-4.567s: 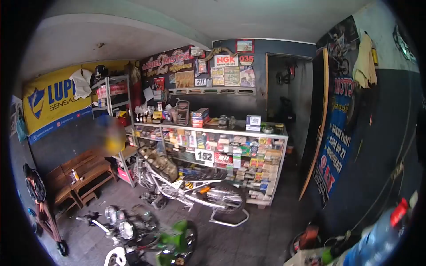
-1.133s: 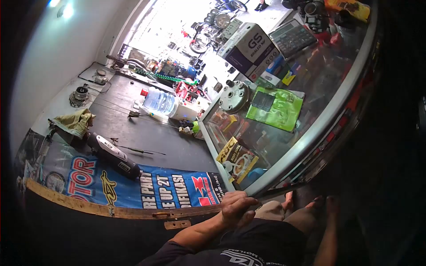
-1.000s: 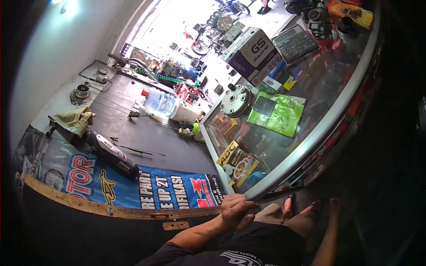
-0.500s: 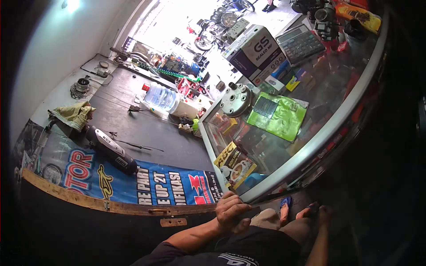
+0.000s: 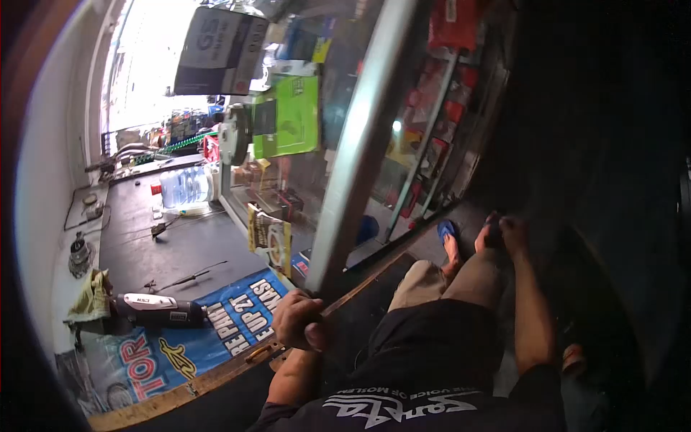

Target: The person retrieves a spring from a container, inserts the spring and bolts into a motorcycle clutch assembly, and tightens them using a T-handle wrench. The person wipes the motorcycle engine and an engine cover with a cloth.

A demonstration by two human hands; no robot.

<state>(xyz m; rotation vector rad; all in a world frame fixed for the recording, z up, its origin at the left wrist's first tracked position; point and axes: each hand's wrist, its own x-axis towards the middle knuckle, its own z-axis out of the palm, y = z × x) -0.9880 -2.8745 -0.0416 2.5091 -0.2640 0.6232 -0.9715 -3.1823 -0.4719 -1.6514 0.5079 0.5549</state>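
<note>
My left hand (image 5: 299,320) has its fingers curled, close to the near corner of the glass display counter (image 5: 349,155); whatever it may hold is hidden. Beyond it, a coffee packet (image 5: 271,239) hangs or leans at the counter's end, and a green packet (image 5: 288,119) lies on the glass by a round metal part (image 5: 235,135). My right hand (image 5: 512,232) hangs in shadow beside my right leg, apart from the counter. Its fingers are too dark to make out.
A GS box (image 5: 219,50) stands on the counter. A wooden door edge (image 5: 144,409) runs along the lower left, below a blue banner (image 5: 237,317). A black and white cylinder (image 5: 158,309) and a water bottle (image 5: 186,189) are farther left. Blue sandals (image 5: 447,232) show on my feet.
The view has turned, so the counter stands steeper and its shelves show more. My left hand appears farther left, still curled by the corner. The calculator is out of view.
</note>
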